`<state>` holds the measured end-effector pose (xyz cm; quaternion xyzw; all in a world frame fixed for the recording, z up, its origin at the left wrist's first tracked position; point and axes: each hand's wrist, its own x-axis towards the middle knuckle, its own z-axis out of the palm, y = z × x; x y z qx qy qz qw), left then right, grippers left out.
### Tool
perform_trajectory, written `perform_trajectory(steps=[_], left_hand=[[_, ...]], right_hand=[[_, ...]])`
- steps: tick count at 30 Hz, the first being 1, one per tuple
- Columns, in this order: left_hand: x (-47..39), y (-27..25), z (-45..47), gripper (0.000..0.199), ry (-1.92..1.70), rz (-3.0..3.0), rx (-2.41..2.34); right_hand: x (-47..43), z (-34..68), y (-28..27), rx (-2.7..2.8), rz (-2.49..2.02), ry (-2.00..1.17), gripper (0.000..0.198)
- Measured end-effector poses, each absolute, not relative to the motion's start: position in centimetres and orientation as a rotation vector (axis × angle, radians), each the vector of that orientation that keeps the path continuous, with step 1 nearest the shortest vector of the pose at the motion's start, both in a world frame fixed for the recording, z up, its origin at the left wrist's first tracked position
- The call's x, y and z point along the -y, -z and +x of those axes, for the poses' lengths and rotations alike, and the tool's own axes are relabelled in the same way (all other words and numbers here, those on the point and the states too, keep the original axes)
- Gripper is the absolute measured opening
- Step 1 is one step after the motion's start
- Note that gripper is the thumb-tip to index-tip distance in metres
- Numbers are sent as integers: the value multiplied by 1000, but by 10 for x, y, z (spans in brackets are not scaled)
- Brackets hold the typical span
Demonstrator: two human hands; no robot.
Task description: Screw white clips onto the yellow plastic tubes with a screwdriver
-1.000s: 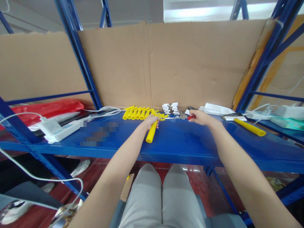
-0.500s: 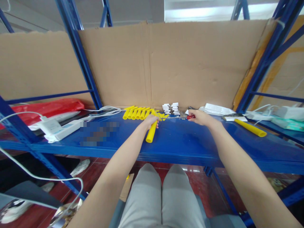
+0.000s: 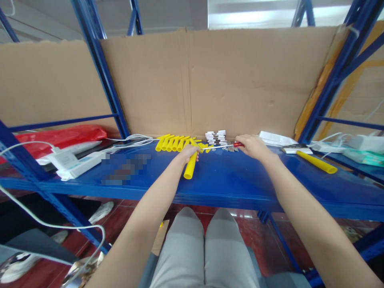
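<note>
My left hand is wrapped round a yellow tube, whose open round end points toward me. In my right hand is the red handle of a screwdriver. Its thin metal shaft reaches left to the yellow tube beside my left fingers; the tip's exact contact is too small to make out. Behind my left hand, several similar yellow pieces lie in a row. White pieces are stacked at the back, and small metal parts lie close to my right hand.
Another yellow tube lies on the right of the blue shelf. A white power strip with cables and a red bag are on the left. Cardboard closes off the back; blue posts stand at the sides.
My right hand has shifted slightly left and up, tilting the screwdriver so its handle is higher. The tube in my left hand has moved very little.
</note>
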<state>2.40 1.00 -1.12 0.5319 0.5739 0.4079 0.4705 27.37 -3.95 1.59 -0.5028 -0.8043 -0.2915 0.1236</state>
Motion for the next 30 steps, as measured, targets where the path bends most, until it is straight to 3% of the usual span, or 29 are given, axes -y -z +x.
perform_trajectory(steps=[11,30], left_hand=[[-16,13,21,19,-997,1304,-1396],[-12,4,15,16,-1063,1408,-1374]], right_hand=[[37,271,-13,2315,-1370,1048,20],[39,262,-14,2313,-1695,898,27]])
